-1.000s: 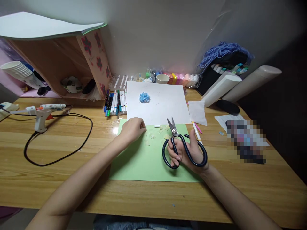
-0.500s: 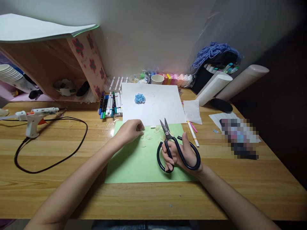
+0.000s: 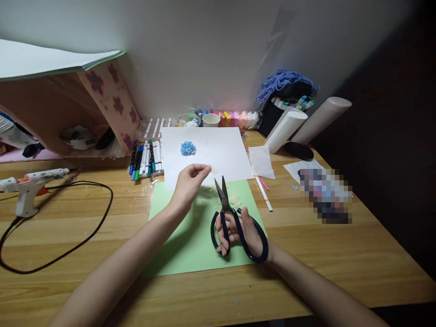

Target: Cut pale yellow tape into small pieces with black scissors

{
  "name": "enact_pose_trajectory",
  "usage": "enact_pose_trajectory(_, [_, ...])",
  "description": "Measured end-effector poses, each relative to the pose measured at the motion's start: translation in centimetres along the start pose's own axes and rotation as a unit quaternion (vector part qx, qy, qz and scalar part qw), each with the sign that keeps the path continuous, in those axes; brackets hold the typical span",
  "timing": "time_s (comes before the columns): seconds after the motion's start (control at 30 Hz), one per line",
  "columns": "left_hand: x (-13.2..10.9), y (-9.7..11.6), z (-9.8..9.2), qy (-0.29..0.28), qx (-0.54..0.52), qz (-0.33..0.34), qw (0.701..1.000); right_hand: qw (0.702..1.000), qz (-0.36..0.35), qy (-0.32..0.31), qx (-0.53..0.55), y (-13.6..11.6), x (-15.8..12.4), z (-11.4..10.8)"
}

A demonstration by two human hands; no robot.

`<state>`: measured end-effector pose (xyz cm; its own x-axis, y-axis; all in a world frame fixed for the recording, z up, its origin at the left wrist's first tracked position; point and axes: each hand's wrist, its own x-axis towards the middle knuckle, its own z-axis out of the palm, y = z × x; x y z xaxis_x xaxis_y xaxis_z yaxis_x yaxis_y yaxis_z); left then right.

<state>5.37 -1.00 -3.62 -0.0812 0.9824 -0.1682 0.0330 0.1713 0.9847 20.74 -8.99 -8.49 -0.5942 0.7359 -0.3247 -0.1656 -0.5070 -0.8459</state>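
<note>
My left hand [image 3: 189,184] is pinching a small pale scrap [image 3: 214,170] between thumb and fingertips, raised over the front edge of the white paper [image 3: 221,143]. The black-handled scissors [image 3: 224,202] are in my right hand [image 3: 236,229], with fingers through the loops. Their blades point up and stand partly apart, just right of the scrap and not touching it. Under both hands lies a green sheet [image 3: 184,256], with blurred pale bits [image 3: 235,200] around the blades. On the white paper sits a clump of blue shreds [image 3: 188,148].
A glue gun [image 3: 30,188] with a looped black cord lies at left. Several markers [image 3: 146,159] and a paper cup [image 3: 211,120] stand behind. To the right are loose pens [image 3: 264,194], a white tissue [image 3: 261,162], a white roll [image 3: 286,129] and a blurred-out object [image 3: 325,195].
My left hand has risen from the green sheet with the pale scrap and moved closer to the blades. My right hand still holds the scissors partly open. The camera view has shifted.
</note>
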Motion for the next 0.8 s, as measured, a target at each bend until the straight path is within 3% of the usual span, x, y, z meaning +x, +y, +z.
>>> enact_pose_trajectory(0.33, [-2.5, -0.8, 4.6, 0.013, -0.043, 0.0, 0.999, 0.991, -0.079, 0.105, -0.027, 0.5, 0.4, 0.1])
enact_pose_trajectory(0.8, [-3.2, -1.1, 5.2, 0.026, -0.1, 0.01, 0.995, 0.983, -0.129, 0.124, -0.037, 1.7, 0.6, -0.3])
